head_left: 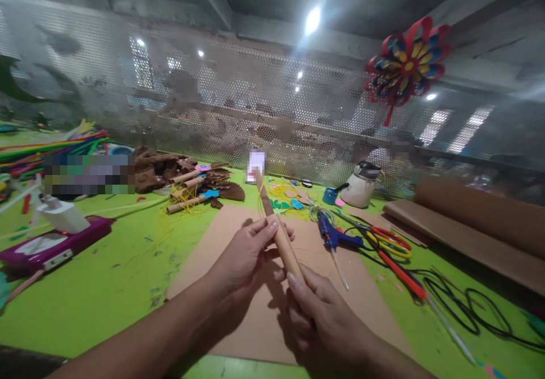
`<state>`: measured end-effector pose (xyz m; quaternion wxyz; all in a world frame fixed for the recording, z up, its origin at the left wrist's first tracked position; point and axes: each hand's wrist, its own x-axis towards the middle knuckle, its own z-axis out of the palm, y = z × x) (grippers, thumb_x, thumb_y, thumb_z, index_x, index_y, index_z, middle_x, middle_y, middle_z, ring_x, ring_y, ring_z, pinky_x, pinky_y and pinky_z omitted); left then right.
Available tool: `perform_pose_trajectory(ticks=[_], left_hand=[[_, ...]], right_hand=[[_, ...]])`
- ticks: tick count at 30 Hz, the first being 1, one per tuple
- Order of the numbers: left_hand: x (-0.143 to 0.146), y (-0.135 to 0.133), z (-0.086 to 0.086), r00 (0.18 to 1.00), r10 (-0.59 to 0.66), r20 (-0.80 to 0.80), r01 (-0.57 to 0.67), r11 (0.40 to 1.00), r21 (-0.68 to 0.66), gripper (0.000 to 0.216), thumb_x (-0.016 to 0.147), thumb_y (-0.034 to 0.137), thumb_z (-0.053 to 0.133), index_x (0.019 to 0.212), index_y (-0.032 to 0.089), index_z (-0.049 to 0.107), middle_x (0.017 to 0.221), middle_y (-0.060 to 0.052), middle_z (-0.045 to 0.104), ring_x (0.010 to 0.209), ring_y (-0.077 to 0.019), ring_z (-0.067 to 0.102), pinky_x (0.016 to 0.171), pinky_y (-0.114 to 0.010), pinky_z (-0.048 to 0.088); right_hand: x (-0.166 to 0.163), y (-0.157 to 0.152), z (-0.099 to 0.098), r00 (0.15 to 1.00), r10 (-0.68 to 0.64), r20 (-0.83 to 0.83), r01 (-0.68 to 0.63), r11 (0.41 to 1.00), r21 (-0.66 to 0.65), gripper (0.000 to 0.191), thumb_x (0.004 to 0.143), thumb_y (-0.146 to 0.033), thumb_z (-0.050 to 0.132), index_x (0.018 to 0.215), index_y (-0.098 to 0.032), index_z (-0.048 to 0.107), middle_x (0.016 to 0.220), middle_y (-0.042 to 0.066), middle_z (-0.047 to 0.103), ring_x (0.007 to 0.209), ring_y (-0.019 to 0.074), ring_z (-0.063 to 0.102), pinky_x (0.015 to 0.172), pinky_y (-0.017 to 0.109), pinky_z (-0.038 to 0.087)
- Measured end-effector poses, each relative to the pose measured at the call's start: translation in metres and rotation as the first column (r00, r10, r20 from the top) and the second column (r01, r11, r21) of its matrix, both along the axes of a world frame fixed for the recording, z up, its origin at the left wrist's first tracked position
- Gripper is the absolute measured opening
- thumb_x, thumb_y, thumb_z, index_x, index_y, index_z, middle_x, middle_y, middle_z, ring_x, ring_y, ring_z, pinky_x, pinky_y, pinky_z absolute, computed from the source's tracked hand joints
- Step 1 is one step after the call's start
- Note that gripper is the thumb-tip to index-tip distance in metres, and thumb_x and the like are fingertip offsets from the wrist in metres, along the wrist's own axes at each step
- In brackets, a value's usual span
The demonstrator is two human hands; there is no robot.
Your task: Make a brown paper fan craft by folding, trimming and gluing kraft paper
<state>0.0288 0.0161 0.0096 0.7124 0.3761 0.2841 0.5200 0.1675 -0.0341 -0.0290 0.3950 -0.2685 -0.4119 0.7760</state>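
Note:
Both my hands hold a thin brown paper-wrapped stick (pixel 284 245) that points away from me over a sheet of brown cardboard (pixel 221 237). My left hand (pixel 247 259) pinches its middle with thumb and fingers. My right hand (pixel 319 311) is wrapped round its near end. The stick's far tip (pixel 260 188) is narrower and carries some thin yellow strands. A blue glue gun (pixel 332 234) lies on the cardboard just right of my hands.
Red-handled scissors (pixel 394 242) and black cables (pixel 464 305) lie to the right on the green table (pixel 106 277). Brown paper rolls (pixel 481 214), a white kettle-like pot (pixel 361 186), brown fan-shaped craft pieces (pixel 200 188), coloured sticks (pixel 51 146) and a purple case (pixel 46 245) surround the cardboard. A paper pinwheel (pixel 406 63) hangs on the mesh screen.

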Motion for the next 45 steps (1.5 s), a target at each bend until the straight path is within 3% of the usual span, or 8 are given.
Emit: perform_pose_trajectory(ticks=[4,9,16,25,33,45], left_hand=[[0.005,-0.003,-0.002,0.998,-0.061,0.034,0.062,0.996,-0.056,0.027,0.072,0.029,0.075,0.091,0.015,0.061,0.074,-0.003,0.060,0.058,-0.0098,0.053,0.046,-0.018,0.036],[0.003,-0.004,-0.001,0.995,-0.089,0.042,0.090,0.996,-0.028,0.025,0.071,0.028,0.076,0.086,0.013,0.062,0.066,0.000,0.054,0.053,-0.0079,0.048,0.044,-0.019,0.034],[-0.003,-0.005,0.003,0.995,-0.068,0.072,0.072,0.996,-0.053,0.016,0.080,0.028,0.067,0.086,0.013,0.063,0.074,-0.003,0.058,0.061,-0.0115,0.055,0.047,-0.020,0.040],[-0.003,-0.007,0.007,0.993,-0.104,0.046,0.106,0.994,-0.037,0.017,0.078,0.026,0.070,0.085,0.013,0.063,0.075,-0.005,0.062,0.062,-0.0128,0.057,0.049,-0.021,0.043],[0.001,-0.006,0.002,0.991,-0.078,0.108,0.088,0.992,-0.095,0.010,0.078,0.018,0.070,0.080,0.014,0.061,0.069,0.000,0.059,0.057,-0.0086,0.054,0.052,-0.019,0.044],[0.000,-0.010,0.011,0.995,-0.070,0.066,0.080,0.983,-0.163,0.024,0.077,0.027,0.071,0.095,0.012,0.067,0.071,-0.002,0.059,0.060,-0.0116,0.055,0.056,-0.024,0.045]], right_hand=[[0.000,0.002,-0.001,0.999,-0.002,-0.040,0.002,1.000,-0.014,0.027,0.092,-0.049,0.048,0.101,-0.025,0.047,0.042,-0.014,0.029,0.030,0.0047,0.018,0.030,0.015,0.022],[0.002,0.003,0.003,0.991,0.060,-0.122,-0.059,0.998,0.010,0.027,0.092,-0.047,0.050,0.102,-0.022,0.050,0.046,-0.012,0.036,0.031,0.0034,0.021,0.033,0.015,0.025],[0.002,0.004,0.008,0.981,0.087,-0.172,-0.089,0.996,-0.005,0.027,0.090,-0.046,0.054,0.100,-0.020,0.054,0.045,-0.012,0.036,0.033,0.0031,0.021,0.034,0.015,0.024],[0.007,0.004,0.009,0.963,0.171,-0.210,-0.177,0.984,-0.008,0.026,0.094,-0.043,0.049,0.103,-0.019,0.055,0.048,-0.011,0.034,0.035,0.0036,0.017,0.035,0.015,0.027],[0.001,0.006,0.001,0.969,0.179,-0.170,-0.164,0.982,0.096,0.025,0.095,-0.042,0.044,0.100,-0.018,0.053,0.049,-0.010,0.038,0.034,0.0048,0.025,0.035,0.016,0.036],[0.004,0.005,0.000,0.980,0.126,-0.157,-0.118,0.991,0.061,0.024,0.097,-0.040,0.042,0.099,-0.018,0.052,0.051,-0.010,0.035,0.036,0.0044,0.025,0.036,0.016,0.034]])
